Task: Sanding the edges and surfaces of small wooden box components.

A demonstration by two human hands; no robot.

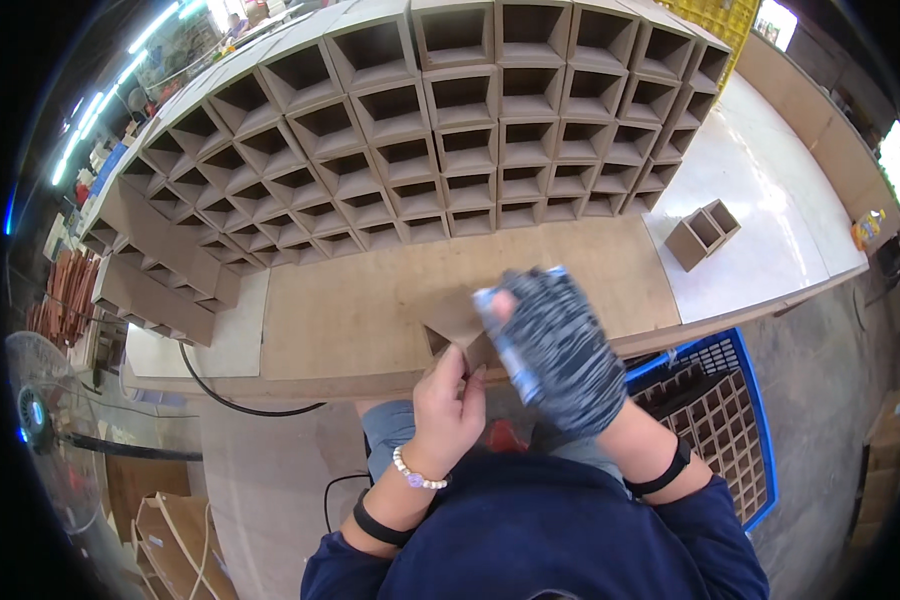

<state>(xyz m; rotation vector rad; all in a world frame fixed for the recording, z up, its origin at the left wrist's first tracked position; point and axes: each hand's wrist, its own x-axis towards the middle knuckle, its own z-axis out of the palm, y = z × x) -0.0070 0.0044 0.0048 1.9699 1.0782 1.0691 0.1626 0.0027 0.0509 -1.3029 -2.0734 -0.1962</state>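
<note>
A standing fan (pixel 38 410) sits at far left beside a stack of reddish-brown wood strips (pixel 65 298), while a black cable (pixel 232 402) loops below the counter (pixel 350 310) edge. Across the back of the counter, rows of open-fronted brown fibreboard boxes (pixel 440 130) are stacked in a curved wall. At the counter's near edge, the bare left hand (pixel 448 410), a bead bracelet at its wrist, pinches a small brown box (pixel 457 325) with fingers closed on its near corner. The right hand (pixel 560 350), in a mottled grey glove, presses over the same box from the right, its grip wrapped around a slim pale tool (pixel 505 340) that is blurred. Farther right, a loose pair of joined boxes (pixel 703 233) stands on the white counter section (pixel 770 200), and a blue crate (pixel 715 420) of dividers sits below.
</note>
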